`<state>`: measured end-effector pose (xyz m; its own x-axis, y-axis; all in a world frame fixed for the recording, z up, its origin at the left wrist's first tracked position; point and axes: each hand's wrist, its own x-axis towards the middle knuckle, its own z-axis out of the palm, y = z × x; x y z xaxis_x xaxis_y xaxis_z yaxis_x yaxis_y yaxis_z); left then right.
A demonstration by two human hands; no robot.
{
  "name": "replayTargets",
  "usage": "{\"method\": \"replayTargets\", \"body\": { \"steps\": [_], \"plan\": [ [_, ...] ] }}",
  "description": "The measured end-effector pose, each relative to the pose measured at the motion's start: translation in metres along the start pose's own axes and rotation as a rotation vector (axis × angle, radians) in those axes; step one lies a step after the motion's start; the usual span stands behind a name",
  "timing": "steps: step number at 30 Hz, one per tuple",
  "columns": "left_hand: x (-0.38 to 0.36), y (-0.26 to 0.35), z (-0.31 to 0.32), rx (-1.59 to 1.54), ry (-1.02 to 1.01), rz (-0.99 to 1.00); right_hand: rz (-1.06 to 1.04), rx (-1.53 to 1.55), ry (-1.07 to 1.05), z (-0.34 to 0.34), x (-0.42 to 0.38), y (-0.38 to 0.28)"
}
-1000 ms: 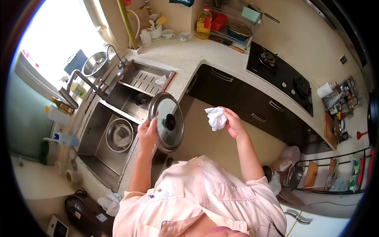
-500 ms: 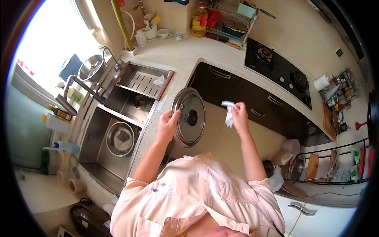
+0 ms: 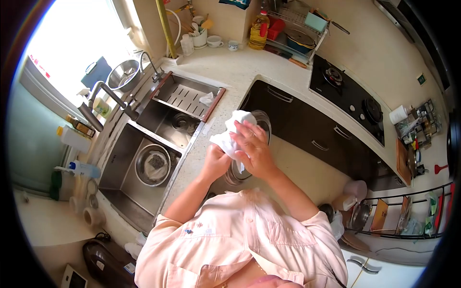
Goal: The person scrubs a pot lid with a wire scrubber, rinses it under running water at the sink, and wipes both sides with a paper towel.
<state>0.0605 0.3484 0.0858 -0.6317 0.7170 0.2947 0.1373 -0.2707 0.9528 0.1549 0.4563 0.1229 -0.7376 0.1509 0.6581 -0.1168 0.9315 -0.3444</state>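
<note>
So the left hand (image 3: 217, 163) is closing around the near edge of the lid (image 3: 265, 126), though the white cloth (image 3: 224, 140) is hiding most of its fingers, so I can't tell the exact grip. The lid is sitting tilted in front of the chest, just beside the countertop (image 3: 206, 130), with the cloth partly covering it. For rubbing glass like this, I'd be pinching the rim firmly and pressing with flat fingers — not fingertips — and going easy around the knob so the lid isn't twisting loose.

The right hand (image 3: 259, 153) is opening wide, fingers fanning over the cloth and pressing it lidward, not gripping. Both forearms are angling inward from bent elbows — wrists nearly meeting, left one lower.
</note>
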Motion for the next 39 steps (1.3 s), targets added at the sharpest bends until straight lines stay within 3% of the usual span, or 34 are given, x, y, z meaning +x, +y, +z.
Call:
{"method": "replayTargets", "body": {
  "steps": [2,4,5,7,10,13,15,17,18,21,24,28,32,35,39],
  "plan": [
    [-0.002,0.015,0.001,0.053,-0.071,0.094,-0.086,-0.013,0.029,0.005,0.004,0.009],
    [-0.004,0.009,-0.014,0.225,-0.214,0.026,-0.154,-0.09,0.046,0.003,0.015,0.022],
    [-0.004,0.007,-0.019,0.313,-0.287,-0.01,-0.117,-0.103,-0.026,0.0,0.02,0.032],
    [-0.004,0.029,-0.012,0.186,-0.25,-0.046,-0.039,-0.126,-0.17,-0.009,0.026,0.052],
    [0.001,0.03,-0.015,0.204,-0.255,-0.007,0.445,0.268,-0.062,-0.006,0.022,0.085],
    [0.007,0.031,-0.017,0.174,-0.26,-0.054,0.295,0.263,0.027,-0.012,0.032,0.065],
    [0.008,0.035,-0.014,0.151,-0.298,-0.091,-0.032,0.161,-0.102,-0.013,0.046,0.039],
    [0.004,0.006,-0.017,0.173,-0.295,0.005,-0.118,0.082,-0.261,-0.019,0.055,0.015],
    [0.008,-0.004,-0.019,0.186,-0.294,0.066,-0.06,0.175,-0.32,-0.018,0.056,0.023],
    [0.012,0.015,-0.025,0.033,-0.363,-0.263,0.201,0.503,-0.483,-0.024,0.055,0.053],
    [0.017,0.018,-0.031,-0.005,-0.383,-0.219,0.578,0.821,-0.62,-0.044,0.057,0.071],
    [0.029,0.014,-0.035,0.135,-0.538,-0.205,0.43,0.565,-0.827,-0.047,0.07,0.061],
    [0.027,0.013,-0.033,0.075,-0.477,-0.108,0.472,0.679,-0.839,-0.047,0.076,0.054],
    [0.033,0.028,-0.042,0.072,-0.522,-0.144,0.485,0.726,-0.79,-0.065,0.08,0.064],
    [0.038,0.03,-0.053,-0.068,-0.379,-0.098,0.692,0.83,-0.524,-0.073,0.056,0.088]
  ]
}}
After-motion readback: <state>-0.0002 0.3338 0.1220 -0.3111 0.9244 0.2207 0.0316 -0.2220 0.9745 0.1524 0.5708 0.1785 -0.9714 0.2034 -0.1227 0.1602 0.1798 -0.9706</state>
